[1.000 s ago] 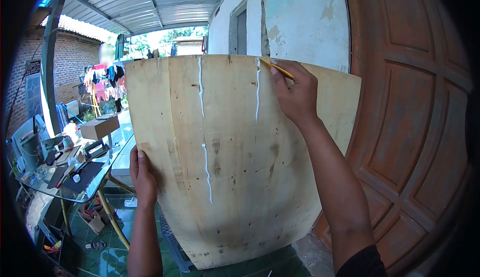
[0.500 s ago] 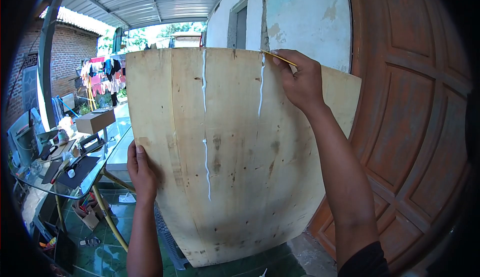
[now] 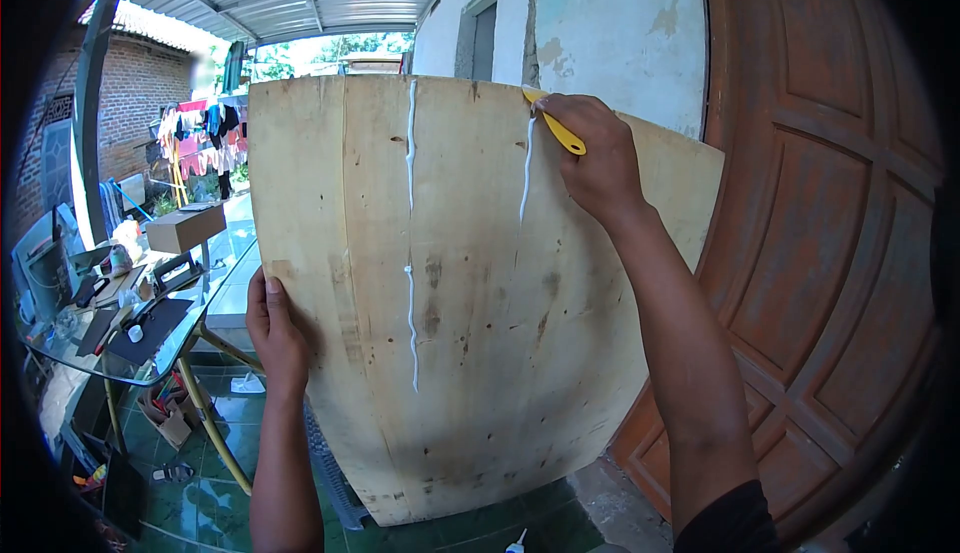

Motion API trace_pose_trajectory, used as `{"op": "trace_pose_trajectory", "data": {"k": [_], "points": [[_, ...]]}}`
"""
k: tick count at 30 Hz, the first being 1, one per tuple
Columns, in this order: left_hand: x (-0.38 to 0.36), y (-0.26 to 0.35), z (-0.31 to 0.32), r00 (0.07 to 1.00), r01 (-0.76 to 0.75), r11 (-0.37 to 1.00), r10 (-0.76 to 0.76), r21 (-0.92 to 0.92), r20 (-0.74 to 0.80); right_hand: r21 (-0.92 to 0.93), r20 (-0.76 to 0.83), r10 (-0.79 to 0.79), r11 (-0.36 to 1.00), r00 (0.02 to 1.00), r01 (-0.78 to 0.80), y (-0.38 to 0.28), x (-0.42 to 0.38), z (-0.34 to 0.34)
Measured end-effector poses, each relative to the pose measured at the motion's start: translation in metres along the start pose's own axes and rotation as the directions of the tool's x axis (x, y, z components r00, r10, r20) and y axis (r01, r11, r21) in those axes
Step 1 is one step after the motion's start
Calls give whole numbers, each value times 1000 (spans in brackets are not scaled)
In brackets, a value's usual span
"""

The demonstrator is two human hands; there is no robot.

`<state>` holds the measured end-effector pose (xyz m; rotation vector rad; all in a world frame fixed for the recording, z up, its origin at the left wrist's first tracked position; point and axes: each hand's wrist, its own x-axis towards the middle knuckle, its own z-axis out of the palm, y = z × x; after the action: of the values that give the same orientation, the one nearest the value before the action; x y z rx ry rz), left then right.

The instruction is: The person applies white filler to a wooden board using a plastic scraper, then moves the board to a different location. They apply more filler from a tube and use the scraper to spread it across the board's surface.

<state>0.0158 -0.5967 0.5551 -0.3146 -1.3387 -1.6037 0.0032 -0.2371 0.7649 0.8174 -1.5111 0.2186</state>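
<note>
A large plywood panel (image 3: 470, 293) stands upright before me, with dark smudges and small knots on its face. White paste lines run down it: a left line (image 3: 411, 153) with a lower stretch (image 3: 413, 343), and a shorter right line (image 3: 526, 178). My left hand (image 3: 276, 328) grips the panel's left edge, thumb on the face. My right hand (image 3: 595, 148) is closed around a yellow putty knife (image 3: 562, 131) at the panel's top edge, over the upper end of the right line. The knife's tip is small and partly hidden by my fingers.
A glass table (image 3: 140, 373) cluttered with tools and a cardboard box (image 3: 187, 228) stands at left. A wooden door (image 3: 810, 253) is close on the right. A white nozzle (image 3: 517, 541) shows at the bottom edge. Laundry (image 3: 205, 138) hangs farther back.
My right hand has turned the putty knife, so its broad yellow handle now faces me instead of its thin side. The panel sits slightly higher in view. My left hand keeps its grip.
</note>
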Motion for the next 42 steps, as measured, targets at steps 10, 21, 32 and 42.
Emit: {"op": "trace_pose_trajectory", "data": {"k": [10, 21, 32, 42], "points": [[0, 1, 1, 1000, -5, 1000, 5, 0, -12, 77, 29, 7, 997, 1000, -9, -1, -18, -3], [-2, 4, 4, 999, -1, 1000, 2, 4, -42, 83, 136, 9, 996, 991, -20, -26, -68, -6], [0, -2, 0, 999, 30, 999, -30, 10, -20, 61, 236, 21, 997, 972, -36, -51, -141, 3], [0, 0, 2, 1000, 0, 1000, 0, -1, -19, 76, 321, 67, 993, 945, -96, -79, -203, 5]]}}
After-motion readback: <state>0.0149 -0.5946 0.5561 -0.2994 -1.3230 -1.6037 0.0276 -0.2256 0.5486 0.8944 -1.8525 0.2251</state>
